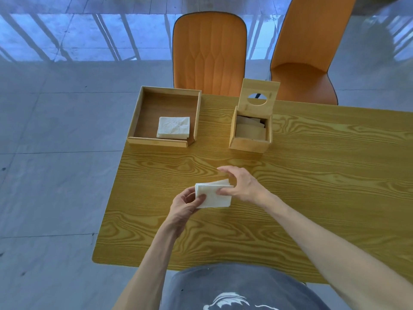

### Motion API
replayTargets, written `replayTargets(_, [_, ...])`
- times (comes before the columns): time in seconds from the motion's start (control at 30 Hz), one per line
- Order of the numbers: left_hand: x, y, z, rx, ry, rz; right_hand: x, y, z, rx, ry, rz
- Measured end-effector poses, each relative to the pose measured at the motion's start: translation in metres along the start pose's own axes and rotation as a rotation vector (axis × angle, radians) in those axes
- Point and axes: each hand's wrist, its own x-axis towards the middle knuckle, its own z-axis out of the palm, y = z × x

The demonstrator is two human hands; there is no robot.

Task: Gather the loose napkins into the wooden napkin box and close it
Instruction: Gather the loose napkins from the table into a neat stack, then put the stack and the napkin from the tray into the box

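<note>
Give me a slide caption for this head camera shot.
Both hands hold a white napkin stack before the open bamboo napkin box.

A wooden table with strong yellow grain filled the middle of the view. Behind its far edge stood two orange chairs (the right one was turned a little sideways). The floor was of pale grey tiles. Further back there were blue-lit stripes, perhaps shadows of a railing.
</note>
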Motion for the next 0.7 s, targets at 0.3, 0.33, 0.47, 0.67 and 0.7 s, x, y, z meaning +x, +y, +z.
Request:
replayTargets(0.3, [0.004, 0.023, 0.034, 0.28, -0.218, 0.103, -0.042, 0.029, -0.019, 0.068, 0.186, -0.028])
replayTargets(0.33, [0.005, 0.024, 0.037, 0.342, -0.23, 0.119, -0.045, 0.032, -0.018, 0.038, 0.219, -0.046])
replayTargets(0.47, [0.012, 0.021, 0.047, 0.673, -0.225, 0.201, -0.053, 0.048, -0.01, -0.125, 0.252, -0.091])
replayTargets(0.67, [0.016, 0.013, 0.054, 0.85, -0.083, 0.302, -0.054, 0.061, -0.004, -0.167, 0.317, -0.09])
replayTargets(0.7, [0.016, 0.013, 0.055, 0.861, -0.066, 0.324, -0.054, 0.06, -0.005, -0.159, 0.339, -0.1])
